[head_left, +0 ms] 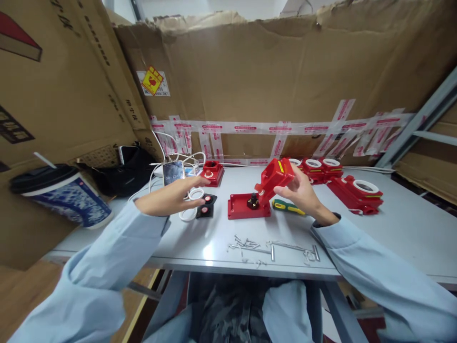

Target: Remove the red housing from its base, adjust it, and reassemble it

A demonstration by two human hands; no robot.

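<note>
My right hand [302, 191] holds a red plastic housing cover [274, 177], tilted, its lower edge meeting a flat red base plate [238, 207] that carries a small black part [253, 202]. My left hand [174, 193] reaches out flat, fingers extended, over a white ring [195, 194] and next to a black button module with a red centre [206, 206]. It grips nothing that I can see. A green and yellow screwdriver [288, 207] lies just under my right wrist.
Several assembled red housings with white rings [355, 193] sit at the right rear. Another red unit [212, 172] and a phone [173, 171] with white cables stand at the back left. Loose metal screws [271, 248] lie near the front edge. Cardboard walls surround the grey table [403, 233]. A blue-patterned cup [62, 193] stands left.
</note>
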